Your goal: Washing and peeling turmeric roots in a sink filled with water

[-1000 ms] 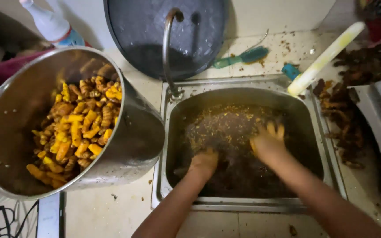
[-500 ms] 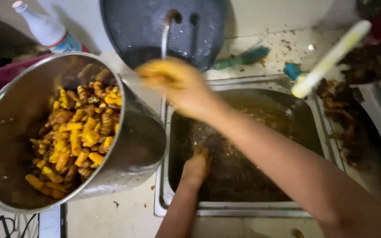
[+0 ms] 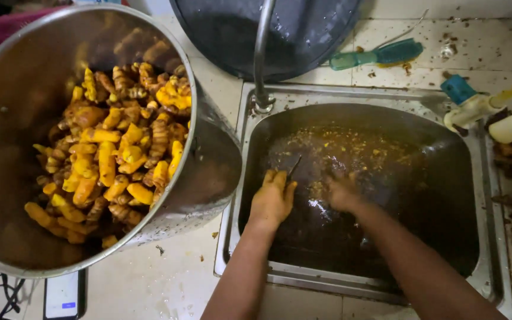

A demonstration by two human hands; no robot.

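A: Where's the left hand (image 3: 272,200)?
B: Down in the sink (image 3: 475,284), in brown dirty water (image 3: 386,207). Fingers bent round sth thin and dark (a small stick or blade, too blurry to tell).
A: And the right hand (image 3: 344,193)?
B: Just beside the left, also in the water. Fingers under the surface, so can't tell if spread or curled. Nothing seen in it.
A: What's floating there?
B: Yellow and brown bits (image 3: 351,151), mostly toward the back of the sink.
A: Left of the sink?
B: Big shiny metal pot (image 3: 208,160), tipped toward the camera, edge right next to the sink. Full of yellow-orange roots (image 3: 114,154), knobby, piled up.
A: Behind?
B: Curved metal tap (image 3: 260,53) over the back-left corner. Dark round pan (image 3: 303,29) leaning at the wall. Green-blue brush (image 3: 374,56) flat on the tile counter (image 3: 167,278).
A: Right side?
B: White pipe w/ blue end (image 3: 475,104) near the sink rim. Phone (image 3: 63,294) at the bottom left, under the pot's edge.
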